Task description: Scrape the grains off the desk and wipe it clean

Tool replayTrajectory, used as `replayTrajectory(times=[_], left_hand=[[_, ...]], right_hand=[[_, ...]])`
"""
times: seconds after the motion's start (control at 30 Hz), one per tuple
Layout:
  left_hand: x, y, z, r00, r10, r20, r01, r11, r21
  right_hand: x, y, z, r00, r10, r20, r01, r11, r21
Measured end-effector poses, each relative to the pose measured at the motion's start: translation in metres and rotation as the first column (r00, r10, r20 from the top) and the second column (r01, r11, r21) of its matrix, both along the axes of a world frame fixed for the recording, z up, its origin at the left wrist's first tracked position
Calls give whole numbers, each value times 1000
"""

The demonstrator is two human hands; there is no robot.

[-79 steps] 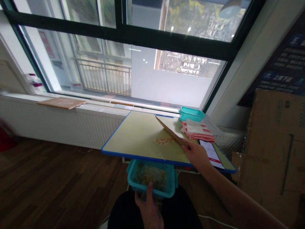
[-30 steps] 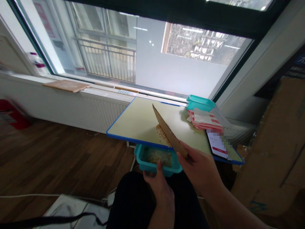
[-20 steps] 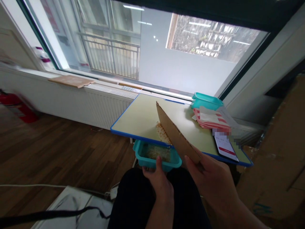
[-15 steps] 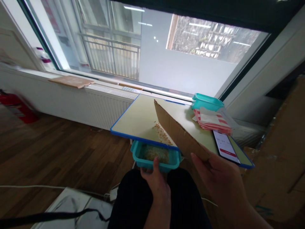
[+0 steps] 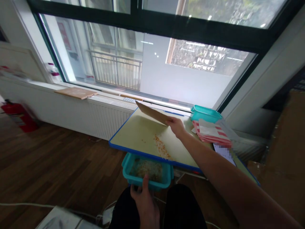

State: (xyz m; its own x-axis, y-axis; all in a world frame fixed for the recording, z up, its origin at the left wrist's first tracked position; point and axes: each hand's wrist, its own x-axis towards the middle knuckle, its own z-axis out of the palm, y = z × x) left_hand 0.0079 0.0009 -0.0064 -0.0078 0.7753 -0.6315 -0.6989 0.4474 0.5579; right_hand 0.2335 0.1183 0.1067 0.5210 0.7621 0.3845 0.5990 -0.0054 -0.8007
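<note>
My left hand (image 5: 143, 194) grips the near rim of a teal plastic box (image 5: 130, 178), thumb inside and fingers outside. The box is just below the front edge of the table and has pale, grainy bits (image 5: 151, 168) in its bottom. Over the far part of the tabletop, my right hand (image 5: 175, 125) is closed on one end of a brown cardboard piece (image 5: 151, 113), which stretches away to the left. A streak of orange and whitish crumbs (image 5: 160, 147) lies on the cream, blue-edged table (image 5: 130, 135), running down to the front edge above the box.
At the table's right stand another teal box (image 5: 206, 114), a red-and-white striped cloth (image 5: 209, 128) and a phone (image 5: 224, 154). A radiator (image 5: 111, 119) and window are behind. A fire extinguisher (image 5: 21, 116) stands far left, and a cardboard box (image 5: 283, 152) is at right.
My right hand has carried the cardboard away from me and leftward, from the table's front edge to its far part. The teal box in my left hand has shifted slightly left. The view has tilted upward.
</note>
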Motion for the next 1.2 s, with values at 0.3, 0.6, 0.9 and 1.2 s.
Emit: replayTrajectory(times=[0.3,0.6,0.9,1.2], left_hand=[[-7,12,1,999,11,-33,-12,999,-47],[-17,26,-6,996,76,-35,-75,997,26],[-28,52,-3,980,181,-80,-178,983,43],[-36,50,9,972,200,-120,-199,980,16]], right_hand=[[-3,8,-5,986,60,158,-50,997,-63],[-20,-29,-2,970,241,-11,-241,969,-45],[-37,-26,8,903,409,-129,-418,907,-55],[-35,-22,7,862,475,-176,-488,872,-36]])
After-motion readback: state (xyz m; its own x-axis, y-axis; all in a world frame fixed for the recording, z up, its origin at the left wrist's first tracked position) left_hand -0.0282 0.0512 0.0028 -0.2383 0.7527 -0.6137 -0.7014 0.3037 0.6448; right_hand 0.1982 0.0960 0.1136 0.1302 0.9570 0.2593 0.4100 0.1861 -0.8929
